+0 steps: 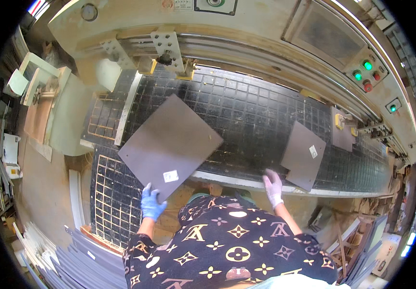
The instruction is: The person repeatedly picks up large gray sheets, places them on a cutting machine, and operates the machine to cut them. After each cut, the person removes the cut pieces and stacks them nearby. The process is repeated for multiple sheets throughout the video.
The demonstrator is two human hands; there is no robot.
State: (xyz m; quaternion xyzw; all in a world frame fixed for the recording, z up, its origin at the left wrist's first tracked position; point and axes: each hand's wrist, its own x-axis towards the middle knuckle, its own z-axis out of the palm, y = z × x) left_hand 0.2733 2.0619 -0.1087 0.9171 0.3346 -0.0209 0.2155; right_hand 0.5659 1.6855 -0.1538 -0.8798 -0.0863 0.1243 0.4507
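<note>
We see a large grey-brown panel (169, 137) set slantwise over the left part of a black gridded bed (246, 106), its near corner reaching out past the bed's front edge. A white label (170, 176) sits on the panel close to that corner. At the corner we find the left hand (153, 204), in a blue glove, closed on the panel's edge with the thumb on the upper face. The right hand (273, 187), in a pale glove, is free: we see its fingers stretched out above the pale front rail (244, 181), holding nothing, just beside a smaller notched panel (304, 155). That smaller panel also bears a white sticker (313, 151). Farther right we make out a third panel (342, 134) with a yellow block (339, 121) over it. Beyond the bed, we see long metal guide bars (256, 54) running across the machine, and lit green buttons (367, 65) at upper right. At lower left, we notice long grey strips (90, 255) stacked together.
</note>
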